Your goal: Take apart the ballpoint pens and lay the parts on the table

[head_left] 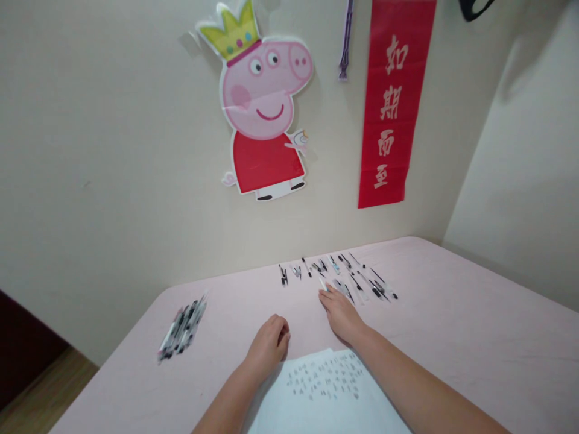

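My right hand (341, 310) reaches out over the pink tabletop, its fingertips closed on a whitish pen (322, 283) that lies at the near side of the spread-out pens. My left hand (269, 342) rests beside the top left of a sheet of paper, fingers curled in loosely, and I see nothing in them. Handwritten characters cover the upper part of the paper (325, 410). In front of my right hand, pens and pen parts (357, 274) lie in rough rows, several of them dark and some clear. Off to the left, a bundle of pens (183, 328) lies close together at a slant.
The pink-covered table (452, 337) runs back to a pale wall (136, 181). On the wall hang a cartoon pig cutout (266, 114), a red banner (395, 108) and a purple cord (346, 42). Wooden floor (49, 392) shows beyond the table's left edge.
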Demonstrator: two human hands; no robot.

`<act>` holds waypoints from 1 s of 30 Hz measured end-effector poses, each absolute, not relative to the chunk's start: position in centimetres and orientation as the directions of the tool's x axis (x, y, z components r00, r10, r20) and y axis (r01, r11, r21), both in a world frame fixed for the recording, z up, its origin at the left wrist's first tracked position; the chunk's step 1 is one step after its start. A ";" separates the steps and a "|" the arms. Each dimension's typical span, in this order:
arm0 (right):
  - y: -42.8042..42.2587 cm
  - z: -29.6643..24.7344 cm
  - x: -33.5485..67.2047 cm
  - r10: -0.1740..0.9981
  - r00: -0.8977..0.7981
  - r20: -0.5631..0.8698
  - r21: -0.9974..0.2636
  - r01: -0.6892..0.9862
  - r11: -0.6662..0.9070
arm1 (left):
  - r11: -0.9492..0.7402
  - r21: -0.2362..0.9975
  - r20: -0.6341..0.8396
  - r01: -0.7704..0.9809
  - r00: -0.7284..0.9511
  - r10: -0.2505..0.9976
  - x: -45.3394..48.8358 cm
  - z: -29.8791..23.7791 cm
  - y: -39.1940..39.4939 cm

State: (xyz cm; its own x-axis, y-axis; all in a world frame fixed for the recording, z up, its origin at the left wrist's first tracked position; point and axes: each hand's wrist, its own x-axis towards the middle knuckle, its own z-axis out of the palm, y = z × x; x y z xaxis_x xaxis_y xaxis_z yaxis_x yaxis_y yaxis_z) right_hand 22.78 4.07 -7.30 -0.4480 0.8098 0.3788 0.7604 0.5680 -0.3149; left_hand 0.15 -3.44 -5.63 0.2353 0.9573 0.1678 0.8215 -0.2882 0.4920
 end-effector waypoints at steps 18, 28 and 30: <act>-2.6 -5.1 18.8 0.551 -0.772 0.318 -0.396 0.420 0.817 | -0.299 0.481 0.199 0.824 0.230 0.953 0.1 -6.0 -3.4; -2.4 -5.9 18.9 0.585 -0.750 0.309 -0.430 0.438 0.789 | -0.305 0.483 0.266 0.821 0.195 0.944 -1.8 -5.2 -2.8; -2.4 -5.9 19.0 0.589 -0.749 0.303 -0.436 0.441 0.784 | -0.266 0.448 0.283 0.853 0.147 0.948 -3.3 -5.0 -2.3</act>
State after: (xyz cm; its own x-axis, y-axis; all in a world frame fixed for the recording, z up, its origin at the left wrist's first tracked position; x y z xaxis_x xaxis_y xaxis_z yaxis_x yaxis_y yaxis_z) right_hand 19.01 -2.40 -5.89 -0.7490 0.5893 0.3029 0.4409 0.7845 -0.4361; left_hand -3.32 -2.31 -4.99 0.1468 0.9477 0.2833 0.8533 -0.2662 0.4483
